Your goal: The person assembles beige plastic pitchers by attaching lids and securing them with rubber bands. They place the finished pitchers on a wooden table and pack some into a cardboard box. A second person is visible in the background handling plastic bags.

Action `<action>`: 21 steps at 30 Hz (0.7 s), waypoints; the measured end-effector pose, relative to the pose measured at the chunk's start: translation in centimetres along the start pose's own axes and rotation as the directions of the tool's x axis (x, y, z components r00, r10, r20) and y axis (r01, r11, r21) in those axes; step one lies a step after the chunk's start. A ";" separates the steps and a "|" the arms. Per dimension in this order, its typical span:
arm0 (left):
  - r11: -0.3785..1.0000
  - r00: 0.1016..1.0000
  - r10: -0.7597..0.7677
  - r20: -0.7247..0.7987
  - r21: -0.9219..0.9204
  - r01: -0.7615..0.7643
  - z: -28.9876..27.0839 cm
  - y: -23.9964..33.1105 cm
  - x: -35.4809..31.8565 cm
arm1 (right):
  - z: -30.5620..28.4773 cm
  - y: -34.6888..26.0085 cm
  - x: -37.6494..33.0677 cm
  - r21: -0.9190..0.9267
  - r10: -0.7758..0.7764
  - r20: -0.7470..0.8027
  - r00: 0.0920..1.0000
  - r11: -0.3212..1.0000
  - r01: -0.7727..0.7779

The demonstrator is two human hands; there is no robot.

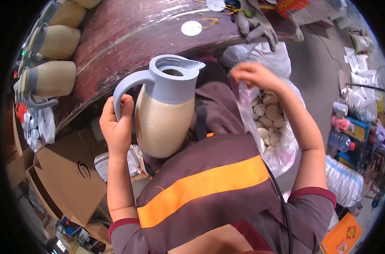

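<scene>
My left hand (117, 122) grips the grey-blue handle of a vacuum jug (165, 120). The jug has a cream body and a grey-blue collar and spout, and its top opening shows dark with no stopper in it. It stands upright before my lap, with the spout turned right. My right hand (256, 77) hovers at the table's edge, above a clear plastic bag (290, 148) full of round cream discs (270, 112). Its fingers are curled in and slightly blurred, so anything between them is hidden.
Several similar jugs (53, 79) line the left end of the dark red table (129, 29). On the table lie a white round tag (191, 28) with a yellow string and a grey work glove (256, 29). A cardboard box (69, 178) stands at left; bottles and bags crowd the right.
</scene>
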State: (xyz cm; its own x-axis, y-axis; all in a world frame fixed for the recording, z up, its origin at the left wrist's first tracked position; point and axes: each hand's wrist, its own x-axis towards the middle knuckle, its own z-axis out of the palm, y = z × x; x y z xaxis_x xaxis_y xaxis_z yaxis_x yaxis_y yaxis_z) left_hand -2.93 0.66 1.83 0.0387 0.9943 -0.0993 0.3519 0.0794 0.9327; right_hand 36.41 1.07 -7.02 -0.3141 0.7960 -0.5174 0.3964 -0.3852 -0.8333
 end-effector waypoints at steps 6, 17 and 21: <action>0.969 0.968 0.152 0.200 0.162 -0.185 3.9 -1.2 -1.0 | 3.0 27.0 -2.4 -0.568 0.168 -0.648 0.743 0.543 -0.619; 0.970 0.963 0.104 0.250 0.190 -0.154 5.7 -0.8 -1.2 | 2.0 28.8 -1.3 -0.206 0.278 -0.826 0.491 0.661 -0.721; 1.000 0.973 0.019 0.231 0.017 -0.024 5.5 -1.0 -2.2 | 1.3 16.8 -8.1 -0.493 0.428 -0.481 0.765 0.589 -0.640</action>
State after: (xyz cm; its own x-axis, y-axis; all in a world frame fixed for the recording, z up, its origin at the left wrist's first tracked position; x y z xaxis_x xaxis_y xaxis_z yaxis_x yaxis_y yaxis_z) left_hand 1.78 -2.03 -0.83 0.2601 0.9525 -0.1587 0.3666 0.0546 0.9288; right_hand 44.54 -12.46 -17.09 0.3446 0.6687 -0.6589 0.8601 -0.5062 -0.0639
